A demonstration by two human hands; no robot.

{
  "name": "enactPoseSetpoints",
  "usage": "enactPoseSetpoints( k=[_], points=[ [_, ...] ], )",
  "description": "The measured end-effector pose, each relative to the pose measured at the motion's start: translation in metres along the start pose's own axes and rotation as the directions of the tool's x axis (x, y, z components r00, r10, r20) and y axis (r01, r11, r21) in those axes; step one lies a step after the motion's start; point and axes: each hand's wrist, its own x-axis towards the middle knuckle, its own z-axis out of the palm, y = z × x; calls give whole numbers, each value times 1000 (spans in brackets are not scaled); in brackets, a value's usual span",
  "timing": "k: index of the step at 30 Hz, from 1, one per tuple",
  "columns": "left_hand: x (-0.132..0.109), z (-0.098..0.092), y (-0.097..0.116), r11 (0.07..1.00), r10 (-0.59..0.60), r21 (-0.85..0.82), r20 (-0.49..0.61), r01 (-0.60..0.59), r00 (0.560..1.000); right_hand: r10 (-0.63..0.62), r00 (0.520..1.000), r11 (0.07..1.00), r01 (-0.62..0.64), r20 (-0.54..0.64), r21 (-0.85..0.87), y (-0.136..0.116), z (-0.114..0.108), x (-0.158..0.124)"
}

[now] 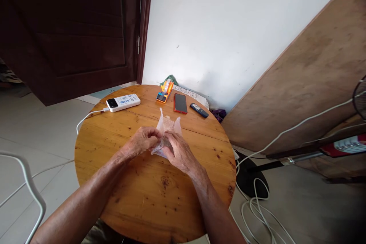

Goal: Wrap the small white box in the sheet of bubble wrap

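Observation:
A thin, translucent white plastic bag [169, 124] lies crumpled on the round wooden table [160, 206], two of its corners sticking up. Something pale seems to be inside it, but I cannot make out what. From the left, my left hand [143, 140] pinches the bag's near edge between thumb and fingers. My right hand [180, 153] lies over the bag's right side, fingers bent onto the plastic and thumb pressed near its front edge. Both hands cover part of the bag.
Beyond the bag are a white power bank [127, 101] with a cable, an orange tape dispenser [165, 93], a red-edged smartphone [180, 103] and a small dark blue handset [199, 110]. White cables [257, 207] coil by a black round stand base [253, 175]. A dark door [85, 26] stands left.

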Motion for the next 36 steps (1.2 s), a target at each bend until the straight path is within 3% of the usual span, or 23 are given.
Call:
enactPoseSetpoints(
  k=[5, 11, 21, 30, 36],
  points=[
    [1, 8, -6, 922, 222, 340, -70, -185, 973, 43, 999, 999, -43, 3, 31, 5, -7, -1],
    [1, 12, -14, 752, 380, 586, -12, -302, 925, 138, 990, 990, -138, 8, -15, 8, -10, -2],
    [0, 11, -16, 678, 406, 656, 42, -332, 913, 143, 989, 989, -141, -43, 39, 8, -16, -2],
    [-1, 11, -16, 644, 390, 711, 12, -282, 921, 200, 979, 978, -201, 36, 52, 5, -17, -3],
    [0, 9, -14, 674, 376, 679, 24, -291, 926, 234, 970, 951, -243, 67, 190, 16, -22, -5]
  ],
)
